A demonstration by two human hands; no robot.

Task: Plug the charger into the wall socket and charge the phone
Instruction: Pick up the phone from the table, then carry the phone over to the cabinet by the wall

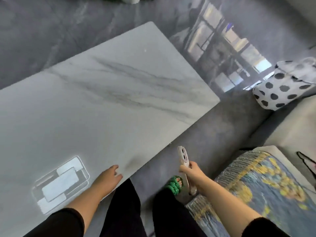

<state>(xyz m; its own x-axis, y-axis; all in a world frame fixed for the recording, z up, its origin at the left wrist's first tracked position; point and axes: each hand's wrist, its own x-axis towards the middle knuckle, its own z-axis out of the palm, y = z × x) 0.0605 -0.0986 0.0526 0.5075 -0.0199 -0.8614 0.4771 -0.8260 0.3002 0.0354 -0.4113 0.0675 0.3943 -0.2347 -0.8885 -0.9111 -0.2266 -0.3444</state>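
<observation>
Phone (184, 165) beyond table (119, 100) edge

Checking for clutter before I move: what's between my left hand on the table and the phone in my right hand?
In the head view, no object: just the table's edge and bare grey floor between the left hand and the phone held in the right hand.

I count two hands, the left hand (109, 178) and the right hand (193, 171). One phone (183, 159) at lower centre. One counter (102, 100). One spotted bag (283, 86) at right. One patterned cushion (259, 185) lower right. One green sandal (174, 184).
</observation>
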